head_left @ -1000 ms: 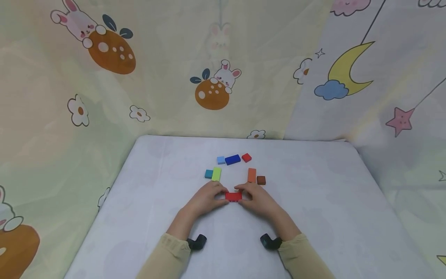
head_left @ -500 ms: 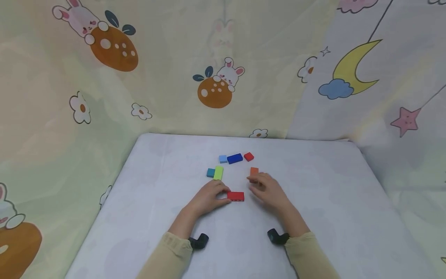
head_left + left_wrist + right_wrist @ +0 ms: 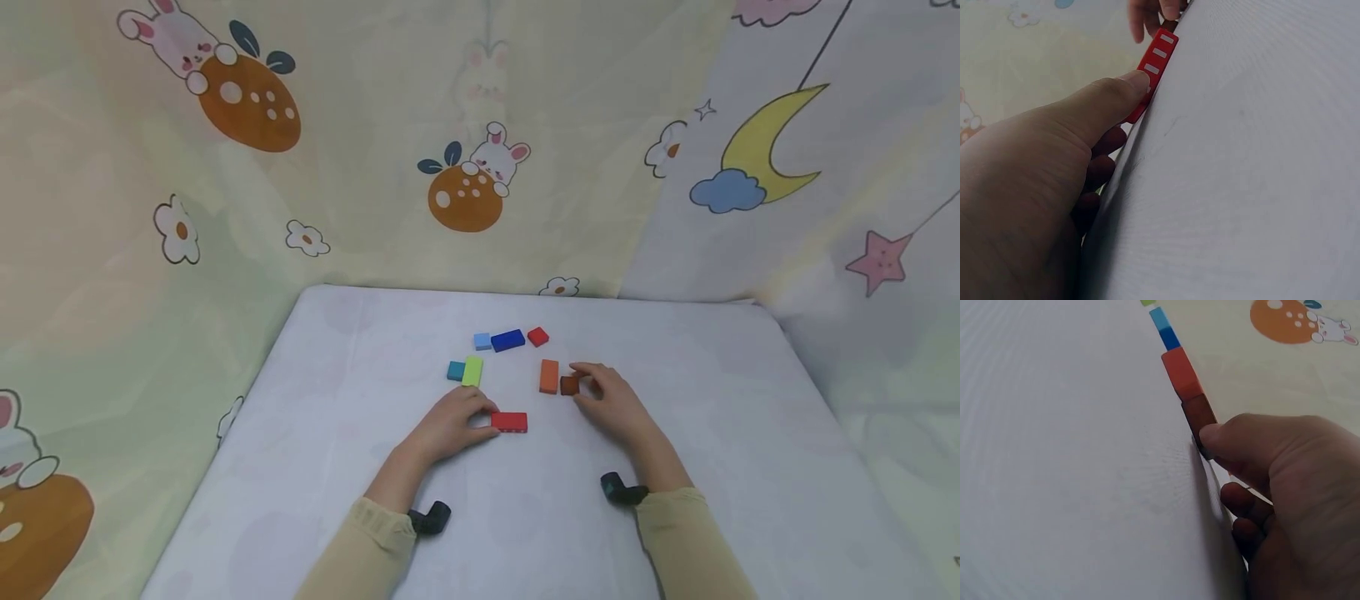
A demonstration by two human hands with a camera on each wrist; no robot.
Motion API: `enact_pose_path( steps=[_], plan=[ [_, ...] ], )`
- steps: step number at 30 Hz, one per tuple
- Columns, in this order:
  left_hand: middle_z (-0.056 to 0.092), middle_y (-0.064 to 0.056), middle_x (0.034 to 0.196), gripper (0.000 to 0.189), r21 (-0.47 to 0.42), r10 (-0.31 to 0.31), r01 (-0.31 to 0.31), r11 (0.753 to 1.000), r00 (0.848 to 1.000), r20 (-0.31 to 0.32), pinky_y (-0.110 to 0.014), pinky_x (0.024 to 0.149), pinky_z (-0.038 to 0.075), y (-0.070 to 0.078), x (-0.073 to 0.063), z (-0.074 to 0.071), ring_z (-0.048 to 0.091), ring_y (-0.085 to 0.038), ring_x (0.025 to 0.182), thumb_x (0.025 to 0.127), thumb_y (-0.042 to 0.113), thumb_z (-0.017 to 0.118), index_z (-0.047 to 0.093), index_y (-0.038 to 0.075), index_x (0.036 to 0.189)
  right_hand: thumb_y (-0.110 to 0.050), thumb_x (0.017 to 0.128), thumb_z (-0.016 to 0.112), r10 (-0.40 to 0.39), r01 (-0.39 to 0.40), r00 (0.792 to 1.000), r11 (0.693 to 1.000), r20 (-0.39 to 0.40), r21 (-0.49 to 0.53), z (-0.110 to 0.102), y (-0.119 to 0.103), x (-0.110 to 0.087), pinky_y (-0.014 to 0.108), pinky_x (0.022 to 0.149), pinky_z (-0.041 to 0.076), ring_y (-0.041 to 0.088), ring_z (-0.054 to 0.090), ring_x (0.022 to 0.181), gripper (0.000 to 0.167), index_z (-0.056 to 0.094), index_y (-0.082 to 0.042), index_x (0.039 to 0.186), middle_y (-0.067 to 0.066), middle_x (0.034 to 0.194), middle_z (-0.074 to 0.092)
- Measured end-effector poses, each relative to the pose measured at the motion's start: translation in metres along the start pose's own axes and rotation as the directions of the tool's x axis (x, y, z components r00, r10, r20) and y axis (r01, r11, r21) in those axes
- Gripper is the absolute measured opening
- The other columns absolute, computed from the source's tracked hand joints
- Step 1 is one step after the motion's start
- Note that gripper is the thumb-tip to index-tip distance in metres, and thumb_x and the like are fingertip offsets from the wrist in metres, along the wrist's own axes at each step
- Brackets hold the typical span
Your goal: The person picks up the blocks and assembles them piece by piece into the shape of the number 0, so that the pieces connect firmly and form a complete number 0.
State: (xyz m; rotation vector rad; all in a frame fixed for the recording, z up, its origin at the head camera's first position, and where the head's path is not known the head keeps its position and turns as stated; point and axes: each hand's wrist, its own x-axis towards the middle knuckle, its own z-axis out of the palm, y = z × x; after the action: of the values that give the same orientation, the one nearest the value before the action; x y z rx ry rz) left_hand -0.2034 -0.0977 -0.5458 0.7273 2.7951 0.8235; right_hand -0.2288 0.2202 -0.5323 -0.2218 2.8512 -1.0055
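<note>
The red block (image 3: 509, 422) is pinched by the left hand (image 3: 452, 422); nearer the far edge of the tabletop (image 3: 360, 383), the brown block (image 3: 569, 386) is pinched by the right hand (image 3: 617, 406).

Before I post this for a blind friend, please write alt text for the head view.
A person's left hand pinches a long red block on a white table; the right hand curls round a small brown block. Six more lie nearby: orange, lime, teal, light blue, dark blue and small red.
</note>
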Motion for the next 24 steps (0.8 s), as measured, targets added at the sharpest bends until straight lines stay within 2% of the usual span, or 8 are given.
enact_pose_path(
  steps=[7, 12, 15, 24],
  plan=[
    [0.061, 0.016, 0.11, 0.037, -0.008, -0.001, 0.001, 1.0, 1.0, 0.004, -0.031, 0.095, 0.052, -0.001, -0.001, -0.001, 0.054, -0.005, 0.108, 0.087, 0.05, 0.071, 0.066, 0.033, 0.119, -0.022, 0.091, 0.068, -0.033, 0.033, 0.999, 0.999, -0.039, 0.003, 0.001, 0.002, -0.001, 0.054, 0.105, 0.046, 0.028, 0.051, 0.125, 0.051, 0.052, -0.026, 0.139, 0.004, 0.132, 0.058],
    [0.061, 0.016, 0.109, 0.038, -0.003, 0.003, -0.003, 1.0, 1.0, 0.007, -0.031, 0.095, 0.052, -0.001, 0.0, -0.002, 0.054, -0.006, 0.108, 0.087, 0.05, 0.071, 0.066, 0.033, 0.12, -0.025, 0.092, 0.068, -0.009, 0.014, 0.996, 0.998, -0.091, 0.055, 0.005, 0.002, -0.01, 0.044, 0.094, 0.051, 0.023, 0.054, 0.108, 0.044, 0.056, -0.03, 0.134, -0.001, 0.124, 0.059],
    [0.061, 0.016, 0.109, 0.038, 0.0, 0.0, 0.0, 1.0, 1.0, 0.007, -0.031, 0.096, 0.052, -0.001, 0.0, -0.002, 0.054, -0.005, 0.108, 0.087, 0.05, 0.071, 0.066, 0.033, 0.12, -0.027, 0.091, 0.069, 0.009, 0.0, 0.996, 0.995, -0.092, 0.096, 0.01, -0.003, -0.016, 0.039, 0.088, 0.05, 0.02, 0.052, 0.103, 0.04, 0.058, -0.034, 0.129, -0.006, 0.119, 0.058],
    [0.061, 0.015, 0.11, 0.039, 0.005, -0.002, 0.002, 1.0, 1.0, -0.002, -0.031, 0.097, 0.052, -0.001, -0.001, 0.0, 0.054, -0.006, 0.11, 0.086, 0.051, 0.072, 0.066, 0.033, 0.12, -0.028, 0.088, 0.073, -0.095, 0.102, 0.993, 0.99, -0.068, 0.1, 0.031, -0.027, -0.027, 0.039, 0.09, 0.054, 0.016, 0.056, 0.106, 0.039, 0.061, -0.034, 0.124, -0.011, 0.117, 0.061]
  ],
)
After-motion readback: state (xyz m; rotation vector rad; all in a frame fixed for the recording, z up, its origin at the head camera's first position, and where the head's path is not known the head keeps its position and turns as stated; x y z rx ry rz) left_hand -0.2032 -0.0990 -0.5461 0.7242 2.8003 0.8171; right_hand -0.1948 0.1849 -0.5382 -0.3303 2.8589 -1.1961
